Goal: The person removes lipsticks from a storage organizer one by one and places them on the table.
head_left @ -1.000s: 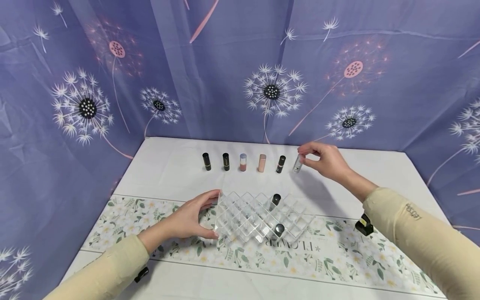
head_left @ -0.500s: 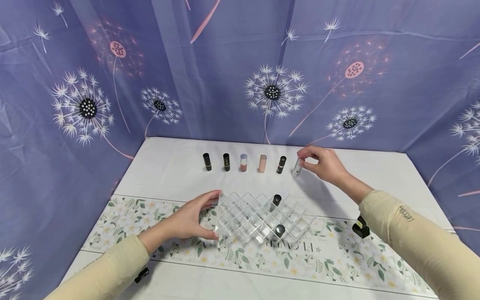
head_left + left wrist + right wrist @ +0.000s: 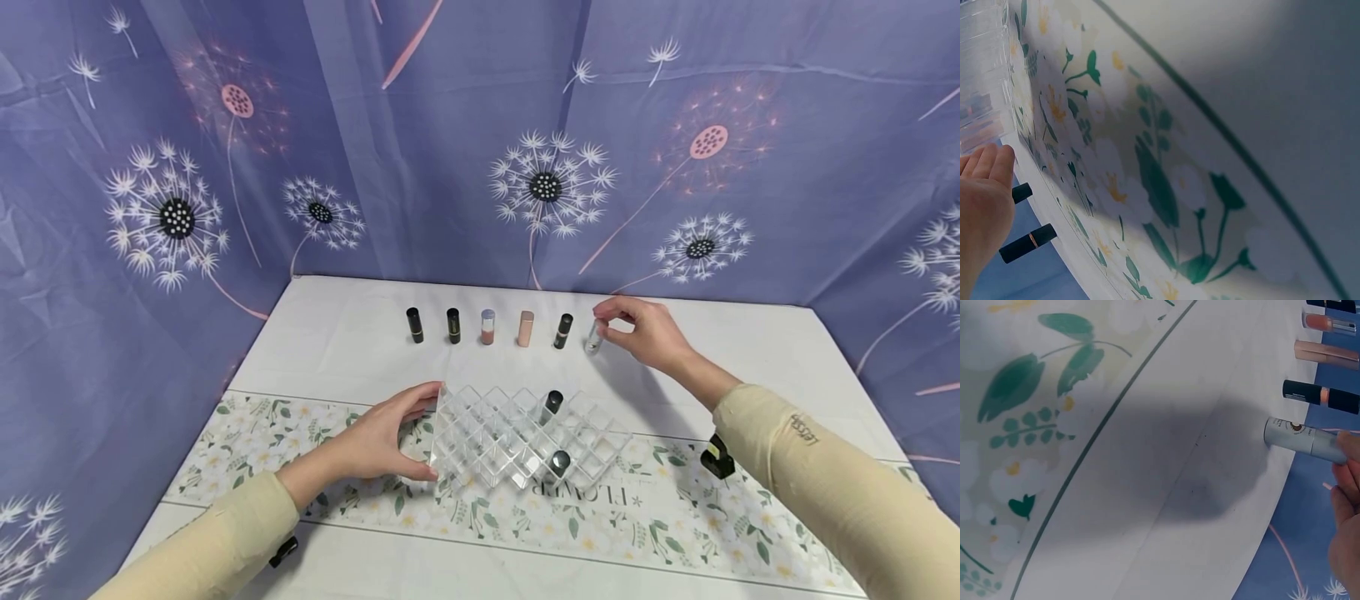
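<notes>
My right hand [image 3: 651, 335] pinches a white lipstick tube [image 3: 593, 340] by its top, at the right end of a row of lipsticks. In the right wrist view the white tube [image 3: 1291, 436] stands upright, its base close to the white tabletop. My left hand [image 3: 375, 435] holds the left end of a clear lipstick organizer [image 3: 491, 446], thumb at the near corner and fingers at the far one. Two black-capped lipsticks, one farther back [image 3: 553, 402] and one nearer [image 3: 558, 463], stand in its diamond slots.
Left of the white tube stand a black lipstick [image 3: 563, 331], a rose-gold one [image 3: 525, 329], a clear-capped pink one [image 3: 487, 327] and two black ones [image 3: 453, 326]. A floral runner [image 3: 675, 517] lies under the organizer. A purple dandelion curtain [image 3: 420, 167] encloses the back and sides.
My right hand has shifted slightly left and toward me with the white lipstick between its fingertips. The left hand and the organizer have stayed in place.
</notes>
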A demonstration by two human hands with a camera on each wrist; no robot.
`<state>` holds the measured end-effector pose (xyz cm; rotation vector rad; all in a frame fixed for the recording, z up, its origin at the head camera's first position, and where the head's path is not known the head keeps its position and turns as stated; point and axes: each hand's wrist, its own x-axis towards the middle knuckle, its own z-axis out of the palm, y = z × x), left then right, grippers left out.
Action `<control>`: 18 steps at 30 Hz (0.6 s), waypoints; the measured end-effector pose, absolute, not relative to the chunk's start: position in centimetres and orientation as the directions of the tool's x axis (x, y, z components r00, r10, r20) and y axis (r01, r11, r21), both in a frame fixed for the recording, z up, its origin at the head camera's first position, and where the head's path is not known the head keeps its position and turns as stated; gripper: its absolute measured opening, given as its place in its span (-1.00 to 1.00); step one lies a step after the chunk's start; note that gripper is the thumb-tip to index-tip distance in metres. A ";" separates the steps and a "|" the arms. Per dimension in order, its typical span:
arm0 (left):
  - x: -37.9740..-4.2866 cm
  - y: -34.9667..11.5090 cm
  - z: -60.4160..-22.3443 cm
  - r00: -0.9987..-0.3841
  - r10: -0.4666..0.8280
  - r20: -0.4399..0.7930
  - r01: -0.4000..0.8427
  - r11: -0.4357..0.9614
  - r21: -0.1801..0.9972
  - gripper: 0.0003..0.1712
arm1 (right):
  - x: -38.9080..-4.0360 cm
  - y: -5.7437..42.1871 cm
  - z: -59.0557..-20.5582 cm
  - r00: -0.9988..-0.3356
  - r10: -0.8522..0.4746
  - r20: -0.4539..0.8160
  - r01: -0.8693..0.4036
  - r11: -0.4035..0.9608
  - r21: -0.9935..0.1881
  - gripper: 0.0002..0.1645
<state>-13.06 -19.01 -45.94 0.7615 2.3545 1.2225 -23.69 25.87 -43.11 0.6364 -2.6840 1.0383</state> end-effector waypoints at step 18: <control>-13.1 -19.1 -46.2 -0.774 0.628 -0.079 0.287 0.460 0.840 0.42 | -22.9 26.3 -42.6 -0.899 -0.337 0.281 -0.438 0.690 -0.576 -0.60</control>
